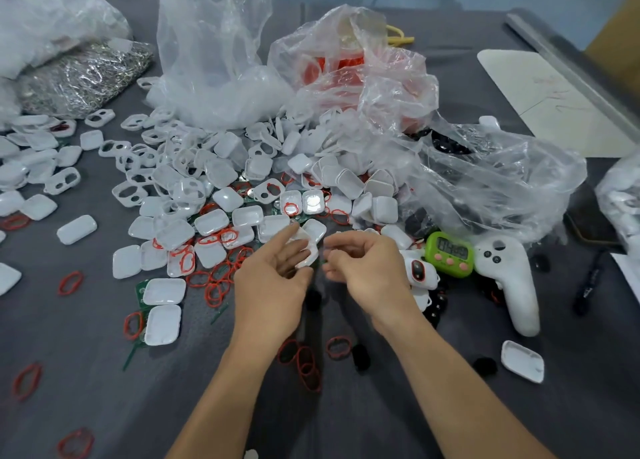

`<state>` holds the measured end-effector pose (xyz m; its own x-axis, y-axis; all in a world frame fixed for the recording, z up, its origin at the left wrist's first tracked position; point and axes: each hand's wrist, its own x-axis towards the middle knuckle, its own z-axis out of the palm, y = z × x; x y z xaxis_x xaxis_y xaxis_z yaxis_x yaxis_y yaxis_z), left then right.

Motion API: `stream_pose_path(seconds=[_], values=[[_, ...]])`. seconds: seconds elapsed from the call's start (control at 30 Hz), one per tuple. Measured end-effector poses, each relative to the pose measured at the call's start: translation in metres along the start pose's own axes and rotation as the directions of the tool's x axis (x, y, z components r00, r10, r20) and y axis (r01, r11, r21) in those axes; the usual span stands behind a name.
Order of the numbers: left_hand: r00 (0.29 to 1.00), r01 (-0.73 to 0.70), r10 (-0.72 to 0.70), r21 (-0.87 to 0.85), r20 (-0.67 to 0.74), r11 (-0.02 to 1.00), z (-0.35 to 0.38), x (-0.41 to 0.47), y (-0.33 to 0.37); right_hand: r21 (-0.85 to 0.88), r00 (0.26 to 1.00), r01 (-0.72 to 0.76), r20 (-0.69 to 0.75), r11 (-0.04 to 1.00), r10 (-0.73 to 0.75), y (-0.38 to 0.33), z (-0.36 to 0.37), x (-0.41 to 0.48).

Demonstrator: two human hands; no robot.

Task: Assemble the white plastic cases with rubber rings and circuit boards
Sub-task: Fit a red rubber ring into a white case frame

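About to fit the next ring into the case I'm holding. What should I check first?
1. White case held in left hand: ok.
2. Right hand holding a part: cannot tell; fingers curled, blurred.
3. Red rubber rings lying close by the hands: ok.
4. Circuit boards nearby: ok, green edges show under other cases.
5. Ring already seated in held case: cannot tell.

A single head-worn wide-angle camera looks forward and down, close over the grey table (pixel 86 372).
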<state>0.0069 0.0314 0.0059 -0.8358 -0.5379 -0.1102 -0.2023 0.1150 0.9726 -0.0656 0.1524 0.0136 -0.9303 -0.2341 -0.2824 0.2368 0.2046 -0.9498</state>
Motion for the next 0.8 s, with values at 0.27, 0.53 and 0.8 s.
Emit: stream_pose_path(seconds=[0.27,0.53,0.8], values=[[0.991,-0.127,0.127,-0.011,-0.037,0.992,-0.002,-0.009,0.004,0.067,0.999,-0.016,0.042,0.998,0.013,0.0,0.004,-0.001],[0.965,-0.232,0.17,0.35,0.199,0.907,-0.01,0.014,0.015,-0.379,0.976,0.2,0.16,0.903,-0.149,-0.02,-0.015,0.01],[0.988,0.144,-0.126,-0.247,0.088,0.958,-0.005,0.053,0.02,-0.395,0.954,0.246,-0.06,0.885,-0.292,-0.026,-0.032,0.03]])
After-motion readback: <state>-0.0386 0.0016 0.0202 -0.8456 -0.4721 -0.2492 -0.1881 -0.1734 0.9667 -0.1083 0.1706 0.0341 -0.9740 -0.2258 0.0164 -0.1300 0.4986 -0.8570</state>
